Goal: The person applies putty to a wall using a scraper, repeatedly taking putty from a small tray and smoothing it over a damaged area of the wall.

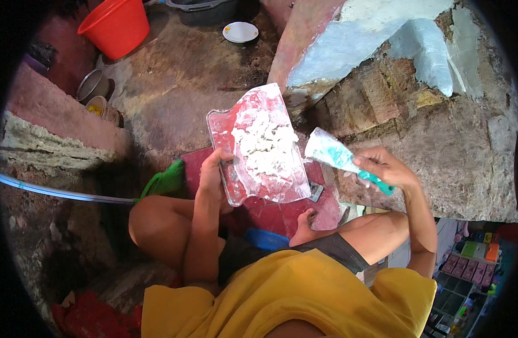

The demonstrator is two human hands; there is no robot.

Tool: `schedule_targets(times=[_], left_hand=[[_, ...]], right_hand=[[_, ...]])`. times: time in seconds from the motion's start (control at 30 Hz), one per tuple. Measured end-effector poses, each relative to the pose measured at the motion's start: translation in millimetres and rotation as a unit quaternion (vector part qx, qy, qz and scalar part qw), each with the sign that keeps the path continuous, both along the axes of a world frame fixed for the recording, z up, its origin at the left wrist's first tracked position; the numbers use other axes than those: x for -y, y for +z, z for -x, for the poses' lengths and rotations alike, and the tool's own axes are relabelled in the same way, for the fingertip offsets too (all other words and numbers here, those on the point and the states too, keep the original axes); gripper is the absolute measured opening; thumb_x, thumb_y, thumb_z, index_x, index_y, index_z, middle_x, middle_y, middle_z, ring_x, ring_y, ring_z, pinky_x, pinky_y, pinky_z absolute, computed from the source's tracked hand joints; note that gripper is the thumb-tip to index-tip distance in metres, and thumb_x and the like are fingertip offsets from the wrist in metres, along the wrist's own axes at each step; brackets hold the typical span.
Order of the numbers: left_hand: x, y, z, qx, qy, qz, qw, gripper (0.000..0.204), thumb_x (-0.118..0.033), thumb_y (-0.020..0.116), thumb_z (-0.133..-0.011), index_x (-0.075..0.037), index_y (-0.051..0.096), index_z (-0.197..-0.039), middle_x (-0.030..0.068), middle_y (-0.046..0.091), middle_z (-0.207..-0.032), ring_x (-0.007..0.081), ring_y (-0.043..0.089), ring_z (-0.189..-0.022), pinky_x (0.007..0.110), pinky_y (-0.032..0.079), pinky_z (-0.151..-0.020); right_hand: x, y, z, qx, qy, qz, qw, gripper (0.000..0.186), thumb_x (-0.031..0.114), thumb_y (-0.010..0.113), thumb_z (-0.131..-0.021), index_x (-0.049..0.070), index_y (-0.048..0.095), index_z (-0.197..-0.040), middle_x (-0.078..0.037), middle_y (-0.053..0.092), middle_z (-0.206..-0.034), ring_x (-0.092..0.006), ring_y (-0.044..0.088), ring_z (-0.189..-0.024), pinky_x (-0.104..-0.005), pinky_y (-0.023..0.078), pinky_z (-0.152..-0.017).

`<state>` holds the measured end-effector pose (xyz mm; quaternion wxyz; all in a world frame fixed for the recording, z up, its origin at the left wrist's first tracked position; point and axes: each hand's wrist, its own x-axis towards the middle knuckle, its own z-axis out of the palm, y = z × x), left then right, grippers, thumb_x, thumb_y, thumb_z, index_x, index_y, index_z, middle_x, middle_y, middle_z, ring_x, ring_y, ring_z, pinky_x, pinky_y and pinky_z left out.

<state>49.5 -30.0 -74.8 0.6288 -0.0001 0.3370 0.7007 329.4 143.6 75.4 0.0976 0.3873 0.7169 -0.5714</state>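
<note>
My left hand [215, 172] grips the left edge of a red plastic board [228, 183], thumb on top and fingers hidden beneath. A heap of white, crumbly putty [264, 147] lies over the middle of the board, with white smears around it. To the right, my right hand [387, 168] is closed round the teal handle of a putty knife [330, 151]. The knife's wide blade is coated with white paste and points toward the board, a small gap apart from it.
A rough wall [371, 112], partly coated white, rises on the right. A pink ledge [61, 107] stands left. Farther off are a red bucket [115, 31], a dark basin [205, 12] and a white plate [240, 32]. A blue tray [267, 239] lies by my legs.
</note>
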Motion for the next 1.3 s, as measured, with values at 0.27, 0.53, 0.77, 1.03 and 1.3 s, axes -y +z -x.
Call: schedule_targets(times=[0.27,0.53,0.77,1.03,1.3], left_hand=[[0,-5,-6,0.144,-0.049,-0.142,0.978,0.055,-0.009,0.044,-0.075,0.008,0.04,-0.127,0.0231,0.055,-0.119,0.0341,0.06,-0.103,0.046,0.048,-0.094],[2,13,3,0.001,0.049,-0.106,0.993,0.056,-0.01,0.044,-0.077,0.008,0.038,-0.13,0.0219,0.054,-0.122,0.0335,0.058,-0.108,0.044,0.047,-0.095],[0,13,6,0.048,0.064,-0.142,0.987,0.056,-0.011,0.045,-0.078,0.006,0.039,-0.131,0.022,0.052,-0.124,0.0347,0.055,-0.111,0.047,0.043,-0.1],[2,12,2,0.03,0.103,-0.099,0.989,0.055,-0.009,0.045,-0.076,0.006,0.039,-0.129,0.0218,0.054,-0.122,0.0349,0.056,-0.109,0.047,0.045,-0.097],[-2,18,-6,0.041,0.09,-0.054,0.994,0.057,-0.01,0.046,-0.074,0.006,0.04,-0.129,0.0213,0.054,-0.121,0.0347,0.056,-0.108,0.047,0.044,-0.097]], right_hand=[[5,-79,-7,-0.115,-0.032,0.218,0.969,0.029,0.031,0.06,-0.09,0.003,0.064,-0.088,-0.005,0.057,-0.058,-0.0063,0.044,-0.04,-0.0224,0.033,-0.033],[-7,-94,-37,-0.06,-0.042,0.215,0.974,0.031,0.032,0.055,-0.093,0.004,0.06,-0.105,-0.003,0.054,-0.063,-0.0076,0.047,-0.048,-0.0223,0.036,-0.039],[1,-59,-10,-0.258,-0.243,-0.028,0.935,0.034,0.025,0.046,-0.097,0.002,0.052,-0.122,-0.003,0.053,-0.081,-0.0095,0.047,-0.061,-0.0232,0.04,-0.055],[-64,-41,33,-0.238,-0.084,-0.62,0.743,0.045,0.002,0.054,-0.087,0.013,0.053,-0.131,-0.01,0.05,-0.091,-0.0184,0.048,-0.071,-0.0288,0.042,-0.064],[-108,-27,46,-0.137,-0.031,-0.804,0.578,0.067,-0.003,0.066,-0.071,0.032,0.056,-0.127,-0.012,0.054,-0.1,-0.0275,0.058,-0.084,-0.0364,0.05,-0.064]])
